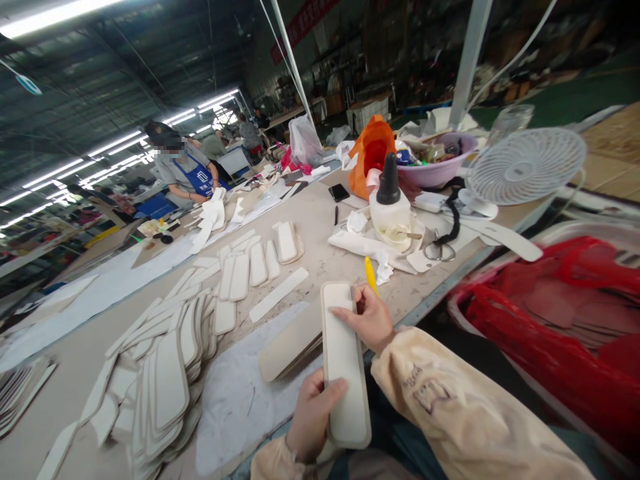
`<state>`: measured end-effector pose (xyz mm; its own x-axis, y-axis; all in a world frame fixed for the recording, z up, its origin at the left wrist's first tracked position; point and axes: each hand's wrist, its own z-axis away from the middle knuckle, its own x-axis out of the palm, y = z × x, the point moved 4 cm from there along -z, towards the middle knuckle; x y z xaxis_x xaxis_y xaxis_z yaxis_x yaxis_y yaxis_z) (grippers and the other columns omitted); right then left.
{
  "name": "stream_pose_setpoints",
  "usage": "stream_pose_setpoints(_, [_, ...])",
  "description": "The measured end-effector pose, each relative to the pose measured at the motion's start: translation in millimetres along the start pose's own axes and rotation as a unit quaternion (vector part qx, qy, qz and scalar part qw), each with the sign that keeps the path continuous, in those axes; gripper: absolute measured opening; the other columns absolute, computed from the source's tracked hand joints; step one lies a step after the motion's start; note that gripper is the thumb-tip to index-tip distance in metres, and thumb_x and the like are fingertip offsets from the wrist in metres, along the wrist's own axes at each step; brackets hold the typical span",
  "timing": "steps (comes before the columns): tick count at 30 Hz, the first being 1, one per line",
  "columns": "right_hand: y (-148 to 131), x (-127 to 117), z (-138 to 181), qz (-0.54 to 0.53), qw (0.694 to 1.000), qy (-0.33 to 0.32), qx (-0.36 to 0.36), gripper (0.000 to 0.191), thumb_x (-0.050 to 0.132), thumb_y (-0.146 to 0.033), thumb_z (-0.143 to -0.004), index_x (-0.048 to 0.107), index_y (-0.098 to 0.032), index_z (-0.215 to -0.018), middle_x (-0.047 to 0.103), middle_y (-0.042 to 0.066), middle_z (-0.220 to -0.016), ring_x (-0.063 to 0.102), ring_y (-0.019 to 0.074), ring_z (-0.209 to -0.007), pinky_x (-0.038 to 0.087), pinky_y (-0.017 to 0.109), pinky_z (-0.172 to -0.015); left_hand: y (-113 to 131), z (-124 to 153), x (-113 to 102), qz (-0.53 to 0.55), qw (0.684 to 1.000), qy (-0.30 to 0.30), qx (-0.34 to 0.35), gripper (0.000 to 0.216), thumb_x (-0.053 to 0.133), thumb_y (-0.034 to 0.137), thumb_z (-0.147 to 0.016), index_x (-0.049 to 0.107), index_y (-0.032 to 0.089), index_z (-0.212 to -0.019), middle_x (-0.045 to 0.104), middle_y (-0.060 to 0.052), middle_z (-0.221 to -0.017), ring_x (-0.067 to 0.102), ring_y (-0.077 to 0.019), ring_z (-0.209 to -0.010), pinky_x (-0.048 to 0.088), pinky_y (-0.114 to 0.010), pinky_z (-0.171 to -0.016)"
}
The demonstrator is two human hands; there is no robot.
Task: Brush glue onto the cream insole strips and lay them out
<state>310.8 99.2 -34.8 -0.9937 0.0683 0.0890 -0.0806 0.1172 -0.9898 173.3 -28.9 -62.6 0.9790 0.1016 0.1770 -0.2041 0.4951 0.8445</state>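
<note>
Cream panel (pixel 346 357), beige-bordered, is held aslant over the near edge of the worktop (pixel 315 230). We find both hands closed in a pinch: the left hand (pixel 313 410) on its lower left edge, the right hand (pixel 373 319) on its upper right edge, each thumb flat on the face. We judge the step in hand to be handling and squaring one panel; the next move, in our judgement, calls for even pressure at both edges. A stack (pixel 293 343) lies just beside it on a white sheet (pixel 235 400) at the near edge. Lettering and a cat-like outline mark the right sleeve (pixel 450 400); white characters mark a blue apron (pixel 200 177) farther off. A red banner (pixel 306 25) seems lettered, but blur defeats our reading; we can read none of these.
</note>
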Motion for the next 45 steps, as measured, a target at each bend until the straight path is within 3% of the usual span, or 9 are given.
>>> stream_pose_setpoints(5, [9,-2,-8,-0.010,1.000,0.003,-0.008,0.042,0.076,-0.039,-0.064,0.037,-0.023,-0.068,0.038,-0.009,-0.057,0.034,0.0091,-0.051,0.029,0.022,-0.048,-4,2,-9,0.051,0.998,0.024,-0.006,0.034,0.077,0.039,-0.065,0.070,0.012,-0.084,0.062,-0.002,-0.059,0.050,-0.0101,-0.049,0.038,-0.022,-0.047])
stream_pose_setpoints(11, [36,4,-13,0.077,0.997,-0.017,-0.013,0.021,0.065,-0.036,-0.076,0.049,-0.023,-0.074,0.053,-0.004,-0.065,0.054,0.0133,-0.058,0.045,0.027,-0.056,-9,3,-13,0.097,0.994,0.045,-0.034,0.044,0.078,0.040,-0.065,0.068,0.014,-0.098,0.069,-0.007,-0.073,0.059,-0.0149,-0.055,0.044,-0.024,-0.050])
stream_pose_setpoints(15, [16,-2,-9,0.147,0.981,-0.002,-0.126,0.016,0.056,-0.035,-0.085,0.058,-0.023,-0.095,0.064,0.006,-0.093,0.063,0.0175,-0.077,0.054,0.032,-0.066,-4,8,-26,0.086,0.992,0.079,-0.037,0.049,0.080,0.043,-0.061,0.068,0.015,-0.100,0.069,-0.006,-0.070,0.059,-0.0157,-0.051,0.044,-0.025,-0.048])
stream_pose_setpoints(17, [-4,1,0,0.175,0.953,-0.054,-0.241,0.023,0.053,-0.034,-0.088,0.060,-0.022,-0.106,0.066,0.009,-0.104,0.064,0.0206,-0.094,0.053,0.036,-0.081,3,12,-35,0.057,0.993,0.092,-0.040,0.053,0.081,0.043,-0.059,0.067,0.016,-0.103,0.070,-0.006,-0.070,0.058,-0.0153,-0.048,0.043,-0.025,-0.046])
stream_pose_setpoints(20, [-23,18,22,0.187,0.889,-0.204,-0.366,0.039,0.050,-0.039,-0.090,0.056,-0.018,-0.123,0.063,0.012,-0.122,0.052,0.0219,-0.121,0.042,0.039,-0.103,21,18,-49,0.008,0.995,0.098,-0.035,0.058,0.081,0.044,-0.059,0.067,0.016,-0.107,0.070,-0.005,-0.070,0.056,-0.0150,-0.047,0.041,-0.025,-0.043])
stream_pose_setpoints(24, [-22,42,48,0.246,0.829,-0.322,-0.385,0.059,0.043,-0.053,-0.091,0.047,-0.014,-0.135,0.050,0.012,-0.139,0.036,0.0210,-0.135,0.026,0.040,-0.114,49,20,-67,-0.041,0.995,0.094,0.001,0.051,0.079,0.043,-0.061,0.069,0.013,-0.101,0.069,-0.004,-0.067,0.054,-0.0135,-0.049,0.038,-0.021,-0.044])
stream_pose_setpoints(28, [-7,56,63,0.290,0.796,-0.372,-0.379,0.069,0.041,-0.061,-0.089,0.039,-0.017,-0.141,0.043,0.009,-0.144,0.030,0.0218,-0.138,0.012,0.044,-0.117,53,14,-77,-0.091,0.994,0.037,-0.040,0.035,0.073,0.040,-0.069,0.072,0.016,-0.094,0.068,0.002,-0.063,0.054,-0.0117,-0.052,0.037,-0.020,-0.049])
stream_pose_setpoints(39, [28,49,23,0.404,0.819,-0.275,-0.300,0.057,0.044,-0.054,-0.091,0.049,-0.017,-0.135,0.049,0.008,-0.140,0.035,0.0276,-0.135,0.015,0.052,-0.115,45,15,-81,-0.057,0.993,0.026,-0.096,0.047,0.080,0.045,-0.060,0.072,0.010,-0.090,0.067,-0.006,-0.061,0.056,-0.0145,-0.048,0.040,-0.022,-0.043])
stream_pose_setpoints(45, [9,3,-21,0.525,0.827,-0.118,-0.162,0.044,0.046,-0.037,-0.093,0.057,-0.011,-0.127,0.056,0.013,-0.132,0.048,0.0277,-0.125,0.035,0.040,-0.107,81,23,-105,-0.079,0.994,0.057,-0.056,0.047,0.080,0.041,-0.061,0.070,0.016,-0.100,0.072,-0.003,-0.068,0.064,-0.0189,-0.058,0.049,-0.026,-0.052])
